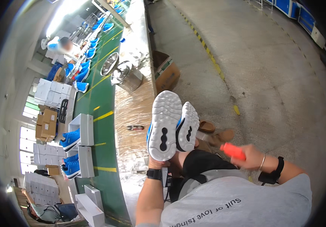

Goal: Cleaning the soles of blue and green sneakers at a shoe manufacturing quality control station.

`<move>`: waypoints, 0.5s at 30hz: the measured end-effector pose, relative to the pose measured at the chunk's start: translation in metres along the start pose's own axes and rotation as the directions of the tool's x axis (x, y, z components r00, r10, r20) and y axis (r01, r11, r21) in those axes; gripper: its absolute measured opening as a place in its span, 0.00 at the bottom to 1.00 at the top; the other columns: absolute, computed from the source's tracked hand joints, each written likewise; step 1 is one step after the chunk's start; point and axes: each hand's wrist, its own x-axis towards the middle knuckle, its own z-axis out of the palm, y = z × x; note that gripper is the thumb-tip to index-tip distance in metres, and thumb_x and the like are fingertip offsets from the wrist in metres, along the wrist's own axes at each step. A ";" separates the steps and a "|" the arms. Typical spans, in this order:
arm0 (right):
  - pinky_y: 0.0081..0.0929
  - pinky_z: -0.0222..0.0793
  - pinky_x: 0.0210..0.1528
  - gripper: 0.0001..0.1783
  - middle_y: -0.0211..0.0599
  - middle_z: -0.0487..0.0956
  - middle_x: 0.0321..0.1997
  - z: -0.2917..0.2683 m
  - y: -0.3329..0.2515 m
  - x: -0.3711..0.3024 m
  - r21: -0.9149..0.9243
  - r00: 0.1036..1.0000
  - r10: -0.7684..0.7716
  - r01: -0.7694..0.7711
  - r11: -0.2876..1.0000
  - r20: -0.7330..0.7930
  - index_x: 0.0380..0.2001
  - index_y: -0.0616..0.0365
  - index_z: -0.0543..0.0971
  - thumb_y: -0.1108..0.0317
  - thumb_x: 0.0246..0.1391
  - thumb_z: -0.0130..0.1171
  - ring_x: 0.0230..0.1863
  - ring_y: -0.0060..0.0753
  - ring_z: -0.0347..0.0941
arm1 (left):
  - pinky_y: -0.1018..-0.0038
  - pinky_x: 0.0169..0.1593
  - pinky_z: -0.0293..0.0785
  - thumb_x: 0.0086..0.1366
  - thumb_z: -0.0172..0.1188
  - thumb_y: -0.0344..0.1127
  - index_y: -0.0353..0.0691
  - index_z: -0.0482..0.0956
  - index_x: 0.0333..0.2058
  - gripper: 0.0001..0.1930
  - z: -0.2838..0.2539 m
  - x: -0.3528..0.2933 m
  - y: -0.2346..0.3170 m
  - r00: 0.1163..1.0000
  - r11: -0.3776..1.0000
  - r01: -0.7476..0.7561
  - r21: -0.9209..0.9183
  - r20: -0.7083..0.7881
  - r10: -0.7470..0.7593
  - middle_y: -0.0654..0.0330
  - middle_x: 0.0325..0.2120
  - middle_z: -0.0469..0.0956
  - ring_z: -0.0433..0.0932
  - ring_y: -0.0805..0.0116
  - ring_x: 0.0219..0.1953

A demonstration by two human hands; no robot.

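Gray shirt (pixel 246 196) up close; two blue shoes (pixel 165 121) just past it, white bottoms toward us.
The left hand (pixel 158 163) grips their heel ends (most fingers hide); the right hand (pixel 254 156) curls around a blurry red thing (pixel 233 151). The shoes look light, bendy and tough, with heels good for grabbing.

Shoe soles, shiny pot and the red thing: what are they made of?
The shoe soles look like rubber or foam, matte white and bumpy, with black patches. The pot seems to be polished metal, because it gleams with silvery reflections. The red thing in the right hand might be plastic: its colour is bright and even, but blur hides its finish.
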 end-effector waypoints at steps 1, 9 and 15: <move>0.31 0.69 0.29 0.17 0.45 0.76 0.20 -0.007 0.000 0.011 0.025 0.888 0.458 -0.459 0.888 0.033 0.30 0.61 0.77 0.57 0.48 0.61 0.22 0.36 0.74 | 0.65 0.55 0.68 0.63 0.52 0.44 0.41 0.62 0.57 0.26 -0.003 -0.005 -0.001 0.985 0.913 0.150 -0.378 -0.023 -0.172 0.56 0.53 0.68 0.69 0.61 0.52; 0.28 0.68 0.25 0.16 0.46 0.75 0.20 0.008 -0.019 0.061 0.051 0.991 0.094 -0.099 0.994 0.091 0.25 0.61 0.77 0.57 0.46 0.62 0.20 0.43 0.72 | 0.65 0.62 0.54 0.53 0.60 0.57 0.42 0.61 0.58 0.39 -0.053 -0.054 0.014 0.980 0.693 0.101 0.714 -0.192 0.055 0.57 0.56 0.65 0.62 0.59 0.58; 0.29 0.69 0.26 0.13 0.44 0.75 0.22 0.034 -0.071 0.101 0.140 0.695 -0.514 0.522 0.842 0.503 0.29 0.58 0.78 0.60 0.45 0.63 0.22 0.41 0.73 | 0.62 0.63 0.53 0.55 0.54 0.59 0.40 0.59 0.59 0.39 -0.080 -0.113 0.032 0.841 0.965 0.258 0.049 -0.504 -0.199 0.56 0.59 0.61 0.60 0.59 0.60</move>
